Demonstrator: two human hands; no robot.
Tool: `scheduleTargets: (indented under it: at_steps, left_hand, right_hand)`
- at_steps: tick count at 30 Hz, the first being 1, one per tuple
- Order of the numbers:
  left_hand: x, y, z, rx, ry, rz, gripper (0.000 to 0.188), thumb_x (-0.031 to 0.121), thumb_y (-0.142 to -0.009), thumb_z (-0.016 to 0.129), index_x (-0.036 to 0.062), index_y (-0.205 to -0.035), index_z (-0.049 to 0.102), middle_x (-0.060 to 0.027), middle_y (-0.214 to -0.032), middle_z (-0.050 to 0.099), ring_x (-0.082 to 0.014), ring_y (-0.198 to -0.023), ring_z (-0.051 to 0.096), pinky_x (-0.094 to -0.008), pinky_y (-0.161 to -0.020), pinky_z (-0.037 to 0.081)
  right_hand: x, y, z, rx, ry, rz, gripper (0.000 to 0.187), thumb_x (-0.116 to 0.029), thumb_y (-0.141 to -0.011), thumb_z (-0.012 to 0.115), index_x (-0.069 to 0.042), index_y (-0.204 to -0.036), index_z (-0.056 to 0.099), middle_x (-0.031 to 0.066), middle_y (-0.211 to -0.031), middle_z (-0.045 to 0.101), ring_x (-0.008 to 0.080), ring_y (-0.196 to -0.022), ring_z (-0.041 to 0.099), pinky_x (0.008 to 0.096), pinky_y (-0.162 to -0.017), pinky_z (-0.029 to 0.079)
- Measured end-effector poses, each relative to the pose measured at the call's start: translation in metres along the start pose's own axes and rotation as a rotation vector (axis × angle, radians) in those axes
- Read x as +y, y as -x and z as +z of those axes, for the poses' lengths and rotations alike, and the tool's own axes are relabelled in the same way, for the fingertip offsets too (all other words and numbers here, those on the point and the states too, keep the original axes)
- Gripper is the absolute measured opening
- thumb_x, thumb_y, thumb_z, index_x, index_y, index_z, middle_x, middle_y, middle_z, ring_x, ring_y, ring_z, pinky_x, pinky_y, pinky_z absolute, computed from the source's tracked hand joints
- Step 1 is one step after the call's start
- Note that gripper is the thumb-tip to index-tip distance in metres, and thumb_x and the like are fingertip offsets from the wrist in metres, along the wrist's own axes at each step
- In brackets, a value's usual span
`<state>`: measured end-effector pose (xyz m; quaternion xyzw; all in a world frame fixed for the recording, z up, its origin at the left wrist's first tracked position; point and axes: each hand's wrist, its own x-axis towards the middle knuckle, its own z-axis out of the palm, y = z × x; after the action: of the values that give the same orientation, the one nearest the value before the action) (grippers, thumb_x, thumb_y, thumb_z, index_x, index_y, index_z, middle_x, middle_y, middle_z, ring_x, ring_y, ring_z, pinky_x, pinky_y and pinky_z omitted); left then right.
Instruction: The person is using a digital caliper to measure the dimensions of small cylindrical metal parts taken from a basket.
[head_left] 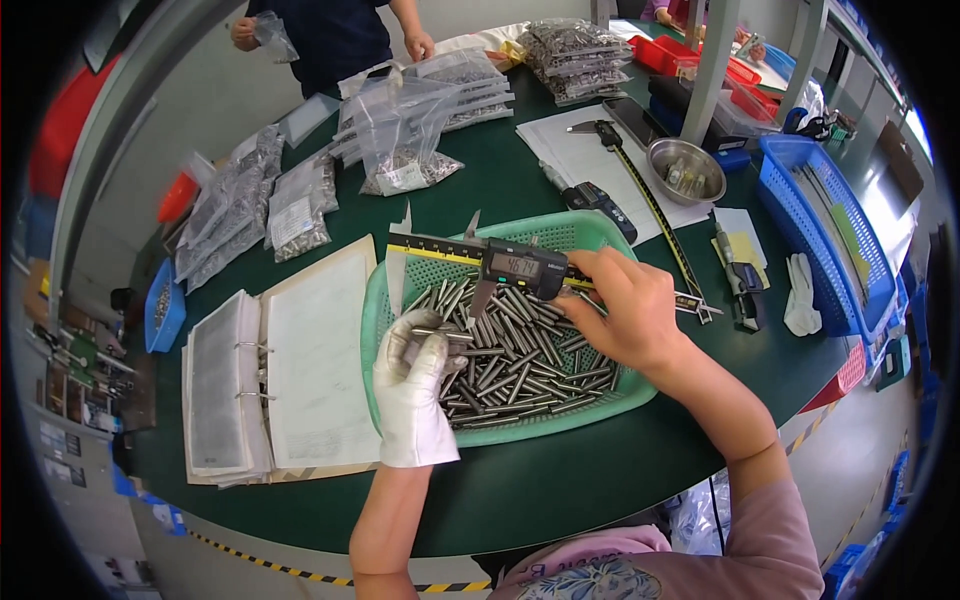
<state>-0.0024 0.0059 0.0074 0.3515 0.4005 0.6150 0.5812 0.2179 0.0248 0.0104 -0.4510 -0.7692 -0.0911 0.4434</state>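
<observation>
I look down at a round green table (pixel 560 480), and both of my hands are over a light green basket (pixel 400 262) that sits in front of me. The basket is full of short shiny metal pins (pixel 520 365), all piled up and lying every which way. My left hand (pixel 412 385) wears a white glove, and its fingers are curled shut around a few of the pins, holding them up just above the pile. My right hand (pixel 628 315) is bare, and it is closed around a measuring tool with a small screen (pixel 505 265). The tool lies flat across the top half of the basket, with its yellow bar pointing to my left and its two metal jaws hanging down toward the pins. I cannot tell if a pin sits between those jaws. To the left of the basket, an open ring binder (pixel 275 375) lies flat, touching the basket's edge. Past the basket, farther up the table, clear bags of small metal parts (pixel 405 130) are heaped together. A sheet of white paper (pixel 560 140) lies to the right of them with a long measuring tool (pixel 650 205) across it and a small metal bowl (pixel 686 170) on it. A blue basket (pixel 795 215) stands at the far right, with a white glove (pixel 801 295) lying near it. Across the table, another person (pixel 335 35) in a dark top holds a small clear bag.
</observation>
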Motion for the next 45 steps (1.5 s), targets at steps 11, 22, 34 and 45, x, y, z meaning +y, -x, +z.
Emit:
scheduleTargets:
  at_steps: [11,22,34,45]
  left_hand:
    - [0.016,-0.044,-0.002,-0.133,-2.045,0.367,0.029,0.022,-0.079,0.060,0.0178,-0.108,0.056,-0.0099,-0.098,0.056,-0.0315,-0.081,0.059,-0.0443,-0.072,0.049]
    - [-0.003,-0.034,0.012,-0.406,-1.966,0.417,0.038,0.035,-0.071,0.068,0.0117,-0.099,0.055,-0.0109,-0.105,0.049,-0.0308,-0.102,0.050,-0.0419,-0.087,0.041]
    - [0.004,-0.001,0.019,-0.223,-1.164,0.220,0.025,0.023,-0.080,0.067,0.0031,-0.086,0.052,-0.0078,-0.079,0.061,-0.0188,-0.067,0.062,-0.0310,-0.058,0.046]
    - [-0.013,-0.011,0.007,0.111,0.056,-0.236,0.022,0.032,-0.092,0.052,0.0099,-0.092,0.050,-0.0026,-0.061,0.049,-0.0105,-0.042,0.043,-0.0227,-0.037,0.034]
  right_hand:
    - [-0.001,0.000,0.002,0.096,-0.097,0.057,0.030,-0.021,-0.067,0.074,-0.008,-0.092,0.061,0.0024,-0.067,0.055,0.0213,-0.053,0.056,0.0319,-0.045,0.043]
    - [0.000,0.004,0.002,0.060,-0.157,0.127,0.030,-0.023,-0.069,0.073,-0.008,-0.093,0.062,0.0032,-0.068,0.056,0.0211,-0.053,0.057,0.0317,-0.046,0.044]
    - [0.001,0.003,0.000,0.064,-0.210,0.139,0.032,-0.011,-0.065,0.077,-0.004,-0.091,0.061,0.0049,-0.071,0.060,0.0155,-0.052,0.056,0.0256,-0.046,0.043]
    - [0.008,0.012,0.002,-0.001,-0.277,0.207,0.034,0.001,-0.063,0.073,0.001,-0.094,0.059,0.0099,-0.076,0.059,0.0154,-0.058,0.054,0.0243,-0.054,0.044]
